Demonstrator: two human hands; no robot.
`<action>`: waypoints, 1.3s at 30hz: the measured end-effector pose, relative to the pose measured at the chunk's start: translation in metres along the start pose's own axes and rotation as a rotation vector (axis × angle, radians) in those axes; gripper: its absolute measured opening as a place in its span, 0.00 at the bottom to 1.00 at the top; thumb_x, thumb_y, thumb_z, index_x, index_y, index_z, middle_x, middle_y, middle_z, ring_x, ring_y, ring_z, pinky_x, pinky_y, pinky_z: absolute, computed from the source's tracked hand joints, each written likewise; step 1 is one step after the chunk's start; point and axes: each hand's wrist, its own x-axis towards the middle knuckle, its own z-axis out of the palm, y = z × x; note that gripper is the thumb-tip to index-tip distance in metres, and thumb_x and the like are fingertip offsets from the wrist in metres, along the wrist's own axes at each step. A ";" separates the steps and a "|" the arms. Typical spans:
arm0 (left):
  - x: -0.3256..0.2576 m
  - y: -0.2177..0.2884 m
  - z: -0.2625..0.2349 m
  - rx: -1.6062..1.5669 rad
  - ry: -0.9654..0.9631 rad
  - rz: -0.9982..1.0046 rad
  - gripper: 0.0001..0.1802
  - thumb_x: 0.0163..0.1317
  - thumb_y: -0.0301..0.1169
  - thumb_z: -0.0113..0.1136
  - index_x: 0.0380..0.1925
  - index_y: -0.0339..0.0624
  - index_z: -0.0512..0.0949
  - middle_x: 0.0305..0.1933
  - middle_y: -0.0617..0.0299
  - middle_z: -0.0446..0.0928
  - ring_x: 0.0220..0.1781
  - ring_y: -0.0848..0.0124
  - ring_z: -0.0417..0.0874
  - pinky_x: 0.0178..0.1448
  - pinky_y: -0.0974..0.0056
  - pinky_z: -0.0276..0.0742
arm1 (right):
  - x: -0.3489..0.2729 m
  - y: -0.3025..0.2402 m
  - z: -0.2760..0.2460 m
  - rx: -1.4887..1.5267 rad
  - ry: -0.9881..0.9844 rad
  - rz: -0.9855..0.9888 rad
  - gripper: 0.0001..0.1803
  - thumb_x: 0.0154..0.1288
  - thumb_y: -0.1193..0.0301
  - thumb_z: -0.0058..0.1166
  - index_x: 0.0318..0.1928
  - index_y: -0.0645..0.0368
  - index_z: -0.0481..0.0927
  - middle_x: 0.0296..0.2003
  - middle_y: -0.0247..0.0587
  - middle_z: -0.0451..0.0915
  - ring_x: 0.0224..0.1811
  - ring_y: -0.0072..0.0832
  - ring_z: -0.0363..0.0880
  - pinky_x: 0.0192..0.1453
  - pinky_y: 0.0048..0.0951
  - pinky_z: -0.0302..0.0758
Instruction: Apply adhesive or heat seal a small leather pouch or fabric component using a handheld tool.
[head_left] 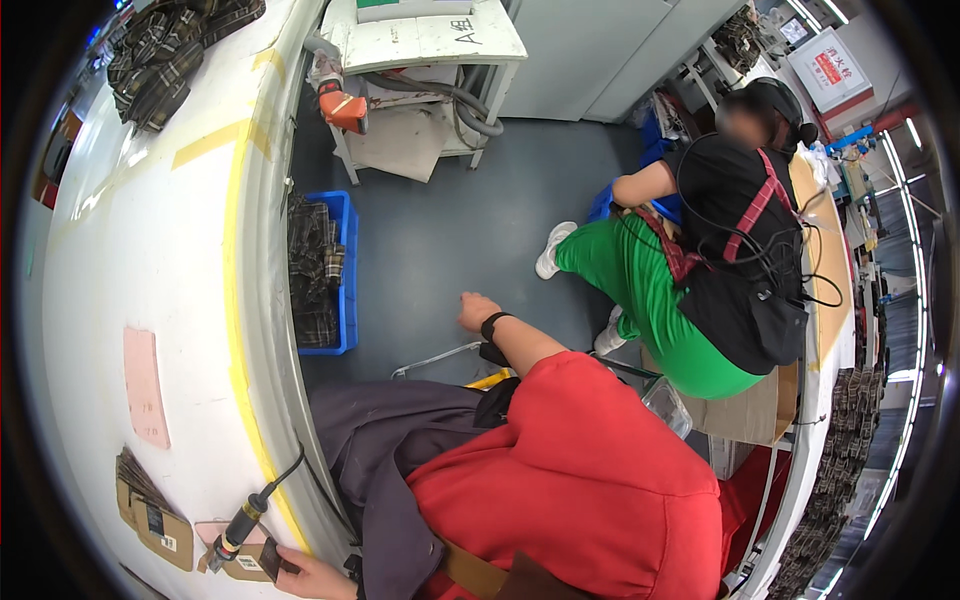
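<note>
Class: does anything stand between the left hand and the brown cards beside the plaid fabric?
Yes: a black, yellow-banded cylindrical corded tool crosses the space between the left hand and those brown cards in this view.

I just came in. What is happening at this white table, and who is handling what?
The person in red has the left hand at a brown card piece on the white table; whether it grips or only touches is unclear. A corded tool is close by. The right hand is out beyond the table edge, nothing visible in it. Another person in green trousers bends nearby.
</note>
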 end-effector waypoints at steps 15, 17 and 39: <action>0.047 0.086 -0.030 -0.340 -0.399 0.017 0.05 0.70 0.25 0.62 0.41 0.35 0.81 0.31 0.58 0.76 0.34 0.70 0.75 0.42 0.64 0.73 | -0.020 0.087 -0.041 0.309 0.208 0.399 0.29 0.66 0.66 0.53 0.63 0.68 0.68 0.62 0.65 0.73 0.66 0.54 0.73 0.69 0.44 0.72; 0.053 0.079 -0.014 -0.302 -0.498 0.178 0.12 0.68 0.26 0.64 0.50 0.35 0.78 0.42 0.50 0.77 0.44 0.62 0.77 0.50 0.58 0.74 | -0.006 0.101 -0.040 0.275 0.222 0.396 0.30 0.65 0.66 0.54 0.63 0.71 0.68 0.60 0.68 0.75 0.64 0.55 0.75 0.68 0.45 0.73; 0.059 0.116 0.118 0.388 -0.515 0.478 0.14 0.59 0.18 0.62 0.46 0.37 0.81 0.53 0.55 0.80 0.71 0.46 0.68 0.71 0.50 0.66 | 0.140 -0.083 0.060 0.158 -0.176 -0.083 0.28 0.62 0.67 0.54 0.62 0.64 0.73 0.59 0.61 0.77 0.64 0.53 0.75 0.69 0.45 0.71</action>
